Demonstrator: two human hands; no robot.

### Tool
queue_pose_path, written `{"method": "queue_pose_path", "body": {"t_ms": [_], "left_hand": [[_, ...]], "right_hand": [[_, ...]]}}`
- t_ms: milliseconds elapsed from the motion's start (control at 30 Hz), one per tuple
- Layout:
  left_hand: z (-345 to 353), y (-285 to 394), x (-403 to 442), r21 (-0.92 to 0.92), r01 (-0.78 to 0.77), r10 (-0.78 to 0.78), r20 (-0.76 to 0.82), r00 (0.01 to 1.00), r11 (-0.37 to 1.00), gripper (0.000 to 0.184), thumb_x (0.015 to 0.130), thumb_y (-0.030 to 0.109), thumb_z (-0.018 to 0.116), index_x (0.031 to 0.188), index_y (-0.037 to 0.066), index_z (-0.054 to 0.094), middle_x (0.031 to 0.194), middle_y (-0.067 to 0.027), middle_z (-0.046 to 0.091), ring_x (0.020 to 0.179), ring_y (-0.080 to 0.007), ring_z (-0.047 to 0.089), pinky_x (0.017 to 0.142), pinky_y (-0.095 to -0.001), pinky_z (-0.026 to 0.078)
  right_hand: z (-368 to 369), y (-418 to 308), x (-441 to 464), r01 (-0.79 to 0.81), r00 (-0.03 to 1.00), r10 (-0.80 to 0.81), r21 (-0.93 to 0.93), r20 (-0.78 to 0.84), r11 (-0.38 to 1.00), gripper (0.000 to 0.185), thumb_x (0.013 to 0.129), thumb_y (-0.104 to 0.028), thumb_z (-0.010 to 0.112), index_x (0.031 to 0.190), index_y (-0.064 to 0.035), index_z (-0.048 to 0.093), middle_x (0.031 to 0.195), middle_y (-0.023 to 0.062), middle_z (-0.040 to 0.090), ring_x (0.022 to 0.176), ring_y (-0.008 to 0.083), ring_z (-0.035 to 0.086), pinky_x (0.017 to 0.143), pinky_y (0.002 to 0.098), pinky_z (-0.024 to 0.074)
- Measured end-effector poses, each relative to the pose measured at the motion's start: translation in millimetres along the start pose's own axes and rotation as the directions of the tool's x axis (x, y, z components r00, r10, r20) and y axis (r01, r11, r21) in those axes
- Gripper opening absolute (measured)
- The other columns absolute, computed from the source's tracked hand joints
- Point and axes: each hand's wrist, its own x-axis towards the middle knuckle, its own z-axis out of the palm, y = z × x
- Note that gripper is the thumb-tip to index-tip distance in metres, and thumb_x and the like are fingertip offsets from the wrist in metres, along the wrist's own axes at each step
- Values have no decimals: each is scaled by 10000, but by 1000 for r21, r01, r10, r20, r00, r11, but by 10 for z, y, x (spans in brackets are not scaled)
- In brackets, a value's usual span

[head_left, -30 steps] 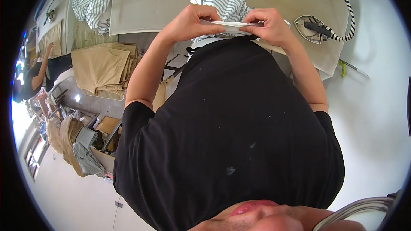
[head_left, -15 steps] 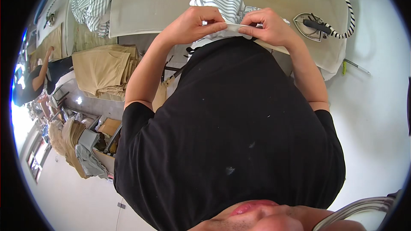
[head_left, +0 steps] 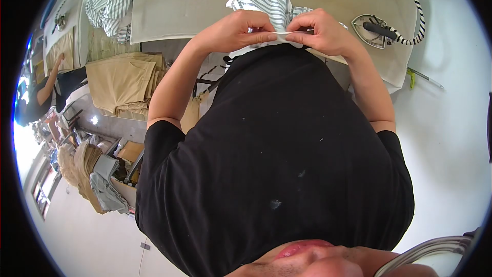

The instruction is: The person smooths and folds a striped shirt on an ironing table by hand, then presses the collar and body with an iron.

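Note:
A striped white-and-grey cloth piece [head_left: 269, 3] with a white border lies at the near edge of the padded table, partly hidden under my hands. My left hand [head_left: 240, 32] pinches its white edge between thumb and fingers. Close beside it, my right hand [head_left: 318, 31] pinches the same edge, fingertips only a small gap from the left thumb. To the right of my right hand, an iron [head_left: 373, 32] rests on the table with a black-and-white striped cord.
A heap of striped fabric [head_left: 110, 2] lies at the left. Below it are stacked tan trousers [head_left: 120, 82]. Another person [head_left: 48, 87] works at the far left, near shelves of folded clothes [head_left: 95, 174]. A padded table [head_left: 179, 2] spans the front.
My left hand has slid slightly right along the white edge, closing the gap to my right hand. My right hand has hardly moved.

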Motion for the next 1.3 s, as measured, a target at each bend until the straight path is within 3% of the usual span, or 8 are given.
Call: {"method": "queue_pose_path", "body": {"t_ms": [367, 633, 733, 900, 1033, 1167, 1267, 1300], "left_hand": [[130, 53, 6, -140, 49, -57, -55, 997, 989, 214, 1023, 205, 680, 1039, -8, 692, 764, -5, 600, 687, -84, 492, 614, -269, 413], [0, 126, -7, 77, -295, 300, -59, 952, 952, 168, 1015, 139, 676, 961, -20, 677, 776, 1, 591, 716, -89, 501, 634, -266, 408], [-111, 213, -111, -22, -97, 94, -106, 990, 995, 186, 1020, 153, 662, 962, -22, 683, 782, -22, 600, 705, -117, 526, 635, -295, 443], [-112, 68, -160, -40, -165, 150, -257, 955, 985, 187, 1026, 146, 645, 943, -18, 677, 774, -9, 595, 704, -101, 509, 623, -291, 424], [-118, 43, -176, -150, -14, -26, -261, 965, 989, 195, 1035, 159, 632, 945, -7, 680, 752, 10, 574, 676, -79, 482, 590, -288, 406], [-128, 164, -167, -48, 19, -30, -256, 966, 999, 121, 1002, 121, 669, 975, 5, 693, 719, -2, 544, 611, -113, 484, 557, -306, 411], [-74, 277, -143, 432, -263, 386, -226, 894, 862, 127, 860, 42, 779, 970, 6, 725, 688, -28, 512, 594, -154, 511, 556, -312, 424], [-67, 285, -174, 432, -261, 384, -226, 895, 863, 127, 860, 42, 779, 970, 6, 725, 688, -28, 512, 594, -154, 511, 556, -312, 424]], "right_hand": [[10, -104, -18, -60, 998, 60, 27, -16, 998, 214, 896, -197, 788, 937, 9, 743, 736, 55, 676, 635, 128, 571, 590, 289, 443], [54, -165, -31, -26, 998, 28, 35, -58, 999, 214, 910, -210, 776, 946, 0, 749, 742, 60, 674, 647, 127, 564, 592, 292, 436], [-12, -66, -82, -71, 994, 71, 7, -81, 997, 164, 956, -151, 731, 942, 13, 735, 747, 32, 670, 684, 110, 569, 609, 279, 440], [-50, -45, -149, -58, 992, 62, 43, -106, 997, 175, 967, -164, 726, 950, 9, 738, 753, 29, 667, 694, 109, 566, 617, 276, 441], [-53, -127, -137, -58, 992, 61, 25, -106, 998, 160, 972, -146, 722, 952, 12, 736, 754, 24, 659, 693, 103, 556, 622, 270, 442], [-51, -151, -140, -46, 981, 69, 128, -182, 991, 97, 950, -85, 727, 930, 9, 734, 788, 42, 684, 698, 122, 581, 620, 274, 450], [-48, -219, -170, 141, 958, -180, -178, -225, 974, 91, 875, -11, 747, 963, -7, 727, 869, 85, 716, 755, 188, 659, 660, 303, 514], [-33, -204, -165, 142, 958, -180, -175, -224, 974, 91, 875, -11, 747, 963, -7, 727, 869, 85, 716, 755, 188, 659, 660, 303, 514]]}}
